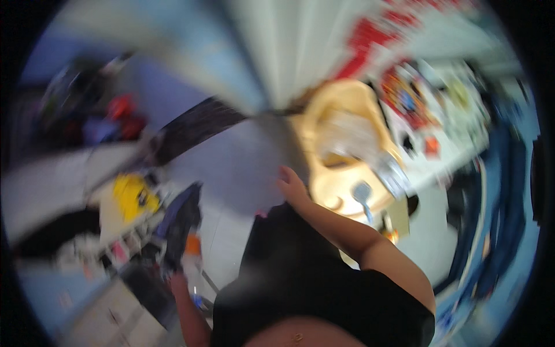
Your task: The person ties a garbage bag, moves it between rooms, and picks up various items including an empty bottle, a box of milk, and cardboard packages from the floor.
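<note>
My right hand [293,187] hangs in front of my dark clothing, beside the near corner of a yellow plastic tub [318,191]. Nothing shows in it, and its fingers look loosely apart. Clear plastic wrapping [349,135] fills the tub's hollow. On the tub's near end lies a grey-blue paddle-shaped item [361,193], perhaps a brush. My left hand [177,283] is low on the left, at the lower end of a dark cloth [180,217]. Motion blur hides its fingers, so I cannot tell whether it grips the cloth.
A white table [438,167] with several small blurred items stands to the right. Dark blue clothes [505,204] hang at the far right. At left, a yellow item [132,197] lies on a pale surface above small compartments. Grey floor [225,173] stretches ahead.
</note>
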The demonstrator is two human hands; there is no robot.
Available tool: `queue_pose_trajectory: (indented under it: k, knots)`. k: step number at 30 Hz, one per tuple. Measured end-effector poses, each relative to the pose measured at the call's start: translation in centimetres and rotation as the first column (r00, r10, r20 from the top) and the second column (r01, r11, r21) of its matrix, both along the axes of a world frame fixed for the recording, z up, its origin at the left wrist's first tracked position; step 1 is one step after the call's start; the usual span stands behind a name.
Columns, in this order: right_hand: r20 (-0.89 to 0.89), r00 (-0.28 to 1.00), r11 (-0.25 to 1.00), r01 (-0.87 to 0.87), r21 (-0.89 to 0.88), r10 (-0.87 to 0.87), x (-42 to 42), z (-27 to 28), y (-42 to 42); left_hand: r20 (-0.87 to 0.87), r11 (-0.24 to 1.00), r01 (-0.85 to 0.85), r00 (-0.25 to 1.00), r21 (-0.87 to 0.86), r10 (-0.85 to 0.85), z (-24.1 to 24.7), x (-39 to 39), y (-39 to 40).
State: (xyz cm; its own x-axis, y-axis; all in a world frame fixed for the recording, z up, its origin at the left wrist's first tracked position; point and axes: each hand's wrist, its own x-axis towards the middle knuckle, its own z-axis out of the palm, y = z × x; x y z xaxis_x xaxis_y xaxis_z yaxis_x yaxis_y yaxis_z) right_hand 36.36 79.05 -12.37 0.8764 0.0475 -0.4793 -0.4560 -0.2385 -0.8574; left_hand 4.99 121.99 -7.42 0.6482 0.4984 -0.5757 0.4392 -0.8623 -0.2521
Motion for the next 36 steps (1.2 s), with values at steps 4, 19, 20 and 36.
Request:
queue_pose_trajectory:
  k: [4,19,20,36]
  knots:
    - [-0.289,0.568,0.615,-0.543,0.572,0.771,-2.5,6.0,11.3,0.063,0.996,0.007,0.998,-0.090,-0.002,2.0,0.0,3.4]
    - [-0.221,0.429,0.481,-0.808,0.340,0.876,0.6,9.5,42.4,-0.388,-0.411,0.282,0.136,-0.867,0.911,-2.1,20.4,11.2]
    - [-0.209,0.456,0.501,-0.807,0.314,0.865,2.3,9.3,43.1,-0.321,-0.366,0.273,0.196,-0.890,0.927,-2.8,21.9,11.9]
    - [-0.284,0.744,0.783,-0.620,0.042,0.604,47.0,11.2,62.7,-0.136,-0.003,-0.321,0.391,-0.947,0.910,-12.4,58.4,41.2]
